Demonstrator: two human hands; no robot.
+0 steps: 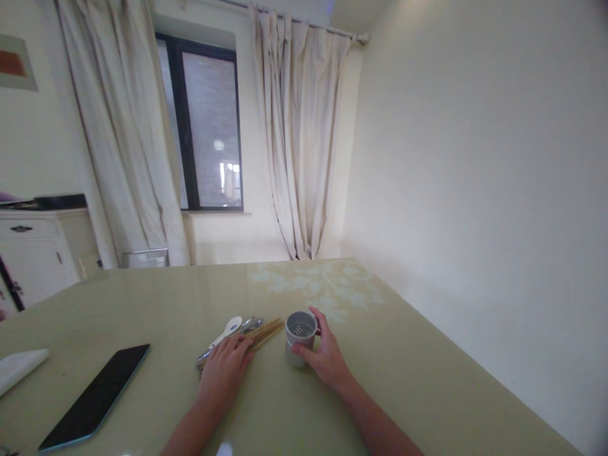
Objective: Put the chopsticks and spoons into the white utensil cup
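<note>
A grey cylindrical holder (pixel 295 358) with a lighter rim and small holes in its inner bottom stands upright near the table's middle. My right hand (pixel 325 354) grips it from the right, thumb at the front and fingers around the far side. To its left lies a bundle of thin wooden chopsticks (pixel 266 332), with a white spoon (pixel 232 327) and metal spoons (pixel 251 323) beside it. My left hand (pixel 227 364) rests over the near part of this bundle, its fingers together on the chopsticks. Their near ends are partly hidden under the hand.
A black tablet (pixel 97 396) lies on the green table (pixel 156 304) at the left, with a white item (pixel 21 367) beyond it at the left edge. A small white object (pixel 225 449) shows at the bottom edge. The wall runs along the table's right side.
</note>
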